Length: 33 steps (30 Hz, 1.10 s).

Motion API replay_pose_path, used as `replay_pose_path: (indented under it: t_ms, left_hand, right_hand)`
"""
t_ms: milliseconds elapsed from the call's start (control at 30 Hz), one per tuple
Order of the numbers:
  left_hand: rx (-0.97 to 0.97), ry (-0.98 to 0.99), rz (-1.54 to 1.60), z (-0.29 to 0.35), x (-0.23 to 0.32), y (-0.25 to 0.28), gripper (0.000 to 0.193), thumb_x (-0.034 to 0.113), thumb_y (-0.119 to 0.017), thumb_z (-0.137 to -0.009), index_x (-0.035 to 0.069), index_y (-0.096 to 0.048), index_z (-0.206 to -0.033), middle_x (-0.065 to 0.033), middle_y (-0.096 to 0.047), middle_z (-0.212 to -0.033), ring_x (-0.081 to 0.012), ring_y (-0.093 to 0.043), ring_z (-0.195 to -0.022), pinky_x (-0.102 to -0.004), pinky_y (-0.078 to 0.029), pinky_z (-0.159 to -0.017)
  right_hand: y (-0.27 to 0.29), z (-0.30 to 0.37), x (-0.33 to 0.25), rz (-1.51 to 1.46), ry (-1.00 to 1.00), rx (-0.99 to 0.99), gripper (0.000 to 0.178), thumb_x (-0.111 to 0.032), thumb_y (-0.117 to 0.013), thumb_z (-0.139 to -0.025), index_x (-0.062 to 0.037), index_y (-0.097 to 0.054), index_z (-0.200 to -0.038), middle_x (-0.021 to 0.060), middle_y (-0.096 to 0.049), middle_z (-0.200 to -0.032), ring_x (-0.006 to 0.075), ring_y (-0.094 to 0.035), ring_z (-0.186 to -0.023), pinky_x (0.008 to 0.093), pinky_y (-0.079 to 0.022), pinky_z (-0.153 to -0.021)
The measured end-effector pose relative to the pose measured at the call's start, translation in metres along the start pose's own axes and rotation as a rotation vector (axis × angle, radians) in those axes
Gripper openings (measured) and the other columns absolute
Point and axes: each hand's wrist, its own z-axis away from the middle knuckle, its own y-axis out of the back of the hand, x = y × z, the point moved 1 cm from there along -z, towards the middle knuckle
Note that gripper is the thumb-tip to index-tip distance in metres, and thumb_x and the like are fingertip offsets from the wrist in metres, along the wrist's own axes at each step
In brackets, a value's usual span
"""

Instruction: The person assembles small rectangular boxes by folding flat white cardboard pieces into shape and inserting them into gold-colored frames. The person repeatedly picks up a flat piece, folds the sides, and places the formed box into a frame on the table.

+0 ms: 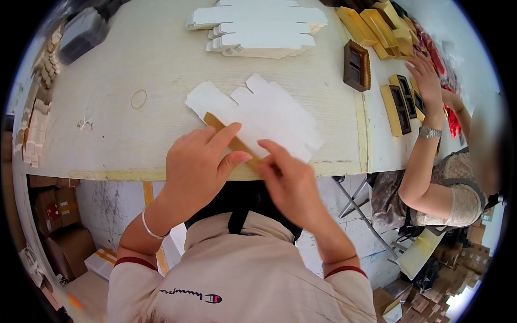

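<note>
A flat white carton blank [277, 116] with notched tabs lies at a slant near the table's front edge. Along its near side runs a narrow gold-brown flap [240, 146], turned up from the white sheet. My left hand [195, 160] rests over this flap, its index finger and thumb spread apart against it. At the flap's right end is my right hand [288, 180], its fingers curled round the blank's near corner; the fingertips are partly hidden and slightly blurred. Farther back, a stack of white flat cartons [261, 40] lies on the table.
A rubber band [138, 99] lies at left on the table [107, 140]. To the right are a brown tray [356, 65], gold boxes [377, 29] and gold boxes with dark inserts [397, 110]. A co-worker's arm [425, 156] reaches among them. Small white boxes [36, 126] line the left edge.
</note>
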Motion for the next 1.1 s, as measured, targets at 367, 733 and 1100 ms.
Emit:
replay_pose_path:
  t_ms: [367,733,1100]
  left_hand:
    - [-0.208,-0.142,0.152,-0.037,-0.016,0.015,0.042,-0.002,-0.054,-0.084,0.007,-0.049,-0.125,-0.0129,-0.065,-0.095,-0.0347,-0.060,-0.089,-0.0409,-0.048,-0.072]
    - [-0.148,-0.491,0.112,-0.070,-0.026,-0.011,0.031,-0.003,-0.057,-0.080,0.009,-0.062,-0.109,-0.0063,-0.062,-0.089,-0.0266,-0.056,-0.084,-0.0373,-0.047,-0.068]
    - [0.004,-0.539,0.014,0.004,-0.009,0.019,0.021,0.017,-0.071,-0.076,0.007,-0.062,-0.092,-0.0062,-0.057,-0.090,-0.0258,-0.054,-0.084,-0.0392,-0.046,-0.073]
  right_hand:
    - [0.027,0.027,0.030,0.556,0.529,-0.041,0.050,-0.016,-0.073,-0.074,-0.0062,-0.059,-0.120,0.0149,-0.056,-0.125,0.0349,-0.054,-0.114,0.0439,-0.045,-0.093]
    - [-0.003,-0.015,0.022,0.505,0.591,0.142,0.025,-0.004,-0.068,-0.070,-0.0013,-0.061,-0.094,0.0125,-0.056,-0.098,0.0292,-0.056,-0.089,0.0378,-0.046,-0.078]
    - [-0.017,0.008,0.020,0.483,0.595,0.137,0.037,-0.014,-0.072,-0.070,0.0027,-0.062,-0.102,0.0102,-0.053,-0.097,0.0256,-0.055,-0.087,0.0379,-0.046,-0.075]
